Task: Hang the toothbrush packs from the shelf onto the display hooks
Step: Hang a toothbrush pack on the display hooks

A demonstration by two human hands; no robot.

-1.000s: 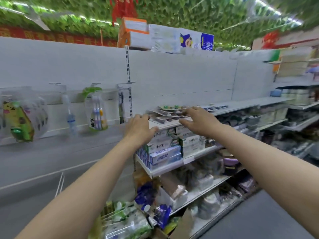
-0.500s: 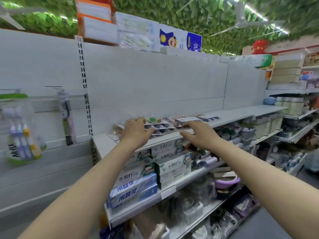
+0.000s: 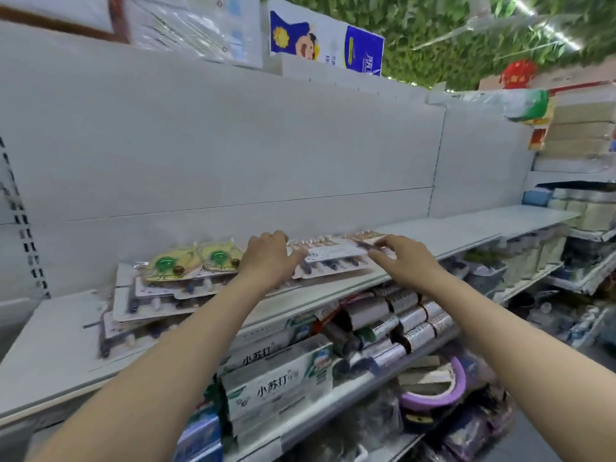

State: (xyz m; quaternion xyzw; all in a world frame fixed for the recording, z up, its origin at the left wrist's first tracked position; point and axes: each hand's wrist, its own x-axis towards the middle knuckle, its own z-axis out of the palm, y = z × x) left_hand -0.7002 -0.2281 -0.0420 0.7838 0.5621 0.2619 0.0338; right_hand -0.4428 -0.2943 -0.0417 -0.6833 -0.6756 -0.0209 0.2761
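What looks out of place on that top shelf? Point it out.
The toothbrush packs lie flat on the shelf in a loose pile, slid askew over one another at differing angles instead of stacked square.

Flat toothbrush packs [image 3: 333, 253] lie overlapping in a row on the white shelf [image 3: 466, 231], seemingly stacked at left.

Shop; white shelving [image 3: 450, 238] stocked with boxed toothpaste [image 3: 276, 388]; leafy ceiling decor [image 3: 450, 31].

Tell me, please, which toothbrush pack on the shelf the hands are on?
The white-labelled pack at the row's right end, held between the left hand and right hand; the yellow packs lie further left.
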